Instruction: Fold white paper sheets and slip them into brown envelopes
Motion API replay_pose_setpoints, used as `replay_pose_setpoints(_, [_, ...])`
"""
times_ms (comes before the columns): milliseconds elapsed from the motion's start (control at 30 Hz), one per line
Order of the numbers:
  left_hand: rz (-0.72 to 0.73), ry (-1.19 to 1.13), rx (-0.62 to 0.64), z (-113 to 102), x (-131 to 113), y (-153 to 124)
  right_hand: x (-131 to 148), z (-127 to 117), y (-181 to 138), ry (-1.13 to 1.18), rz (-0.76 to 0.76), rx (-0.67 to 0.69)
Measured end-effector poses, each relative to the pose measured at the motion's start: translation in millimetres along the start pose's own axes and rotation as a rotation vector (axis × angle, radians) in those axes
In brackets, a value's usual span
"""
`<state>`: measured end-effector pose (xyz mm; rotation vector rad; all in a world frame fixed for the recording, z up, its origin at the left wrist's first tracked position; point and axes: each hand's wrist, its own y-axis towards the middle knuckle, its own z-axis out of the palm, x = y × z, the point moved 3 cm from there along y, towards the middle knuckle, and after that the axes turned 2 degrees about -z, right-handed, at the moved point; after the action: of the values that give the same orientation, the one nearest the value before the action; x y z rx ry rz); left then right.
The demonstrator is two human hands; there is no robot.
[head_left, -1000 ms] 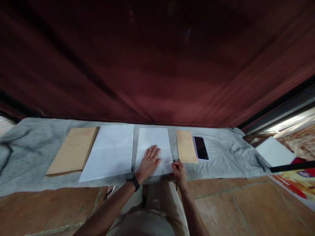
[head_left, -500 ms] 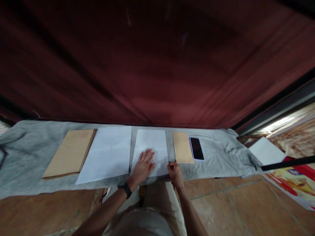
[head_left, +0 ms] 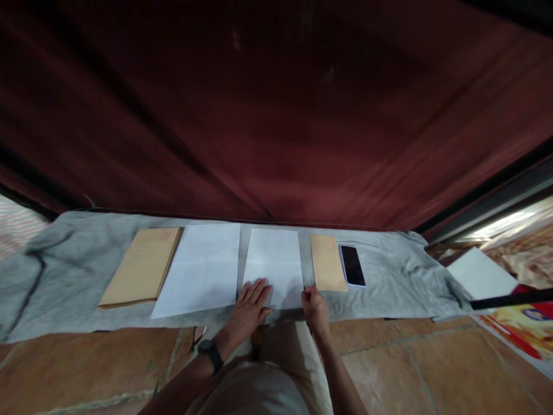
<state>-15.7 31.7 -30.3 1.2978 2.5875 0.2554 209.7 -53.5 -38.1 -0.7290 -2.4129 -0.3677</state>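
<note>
A white sheet of paper [head_left: 275,259] lies on the grey cloth [head_left: 384,300] in front of me. My left hand [head_left: 249,305] rests flat on its near left corner, fingers stretched out and a dark watch on the wrist. At the near right corner, my right hand [head_left: 315,305] is closed, its fingertips curled against the paper's edge. What the fingers hold, if anything, is hidden. Just right of the sheet is a small brown envelope [head_left: 328,262]. Left of it lies a larger stack of white paper [head_left: 201,268].
A stack of large brown envelopes [head_left: 140,265] lies at the left of the cloth. A phone [head_left: 352,266] sits right of the small envelope. Dark red fabric [head_left: 276,144] hangs behind. A white sheet [head_left: 481,274] and a colourful box [head_left: 525,328] are off the right end.
My left hand has slid toward me, from the middle of the sheet to its near left corner. My right hand stays closed at the near right corner. The view has shifted slightly.
</note>
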Motion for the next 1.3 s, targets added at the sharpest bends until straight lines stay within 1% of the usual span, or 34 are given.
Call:
replay_pose_setpoints(67, [-0.028,0.008,-0.015,-6,5,-2,6,-2,-1,-0.100,-0.097,-0.088])
replay_pose_setpoints(133, [-0.094,0.040,-0.036,-11,13,-7,16,1,0,-0.144,-0.235,-0.147])
replay_pose_setpoints(233, [-0.160,0.095,-0.044,-15,29,-15,35,16,4,-0.106,-0.447,-0.122])
replay_pose_setpoints(333, [-0.157,0.125,-0.031,-12,41,-24,47,36,4,-0.071,-0.557,-0.098])
replay_pose_setpoints(467, [-0.158,0.150,-0.021,-6,51,-34,45,51,2,-0.064,-0.584,-0.068])
replay_pose_setpoints(600, [-0.167,0.141,-0.053,-9,49,-34,42,50,8,-0.038,-0.570,0.006])
replay_pose_setpoints(667, [-0.131,0.100,-0.061,-12,40,-28,48,48,16,-0.029,-0.612,0.069])
replay_pose_setpoints(733, [-0.062,0.046,-0.043,-11,26,-21,58,48,24,-0.027,-0.701,0.159])
replay_pose_setpoints(833, [0.026,0.007,-0.010,-4,6,-14,71,53,36,-0.056,-0.829,0.283])
replay_pose_setpoints(900, [0.038,0.012,0.003,3,-1,-13,75,57,47,-0.100,-0.876,0.319])
replay_pose_setpoints(1000, [0.043,0.017,0.005,9,-1,-15,74,64,68,-0.174,-0.903,0.329])
replay_pose_setpoints(1100, [0.053,0.019,-0.003,8,2,-16,72,71,94,-0.233,-0.898,0.308])
replay_pose_setpoints(1300, [0.037,-0.008,0.019,1,-1,-15,68,75,153,-0.279,-0.790,0.261])
